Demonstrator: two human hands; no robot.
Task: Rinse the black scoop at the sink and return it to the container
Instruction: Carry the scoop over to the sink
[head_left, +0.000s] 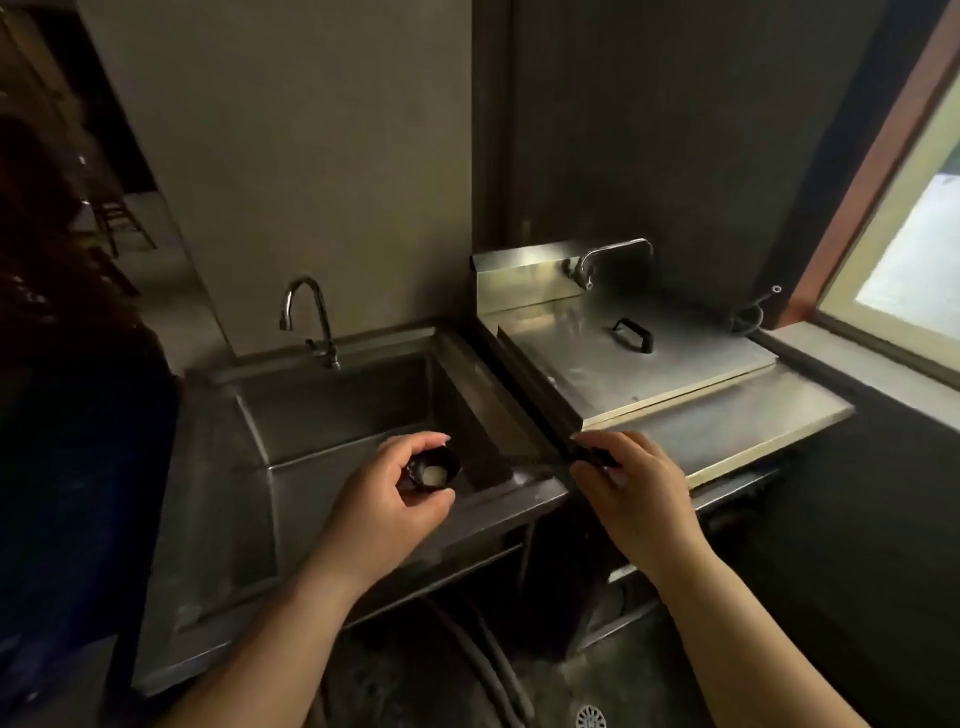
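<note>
I hold the black scoop (435, 464) level over the front right corner of the steel sink (332, 415). Its round bowl has a little white residue inside. My left hand (395, 499) pinches the bowl from the left. My right hand (628, 483) grips the end of its thin handle above the sink's right rim. The curved faucet (310, 317) stands at the back of the sink with no water running. To the right sits a steel container (696, 410), covered by a flat lid with a black handle (631, 335).
A second small tap (613, 260) is mounted on the splashback behind the container. A bright window (914, 270) fills the right side. Below the sink are hoses and a floor drain (590, 717). Someone's dark hair (47, 249) is at the left edge.
</note>
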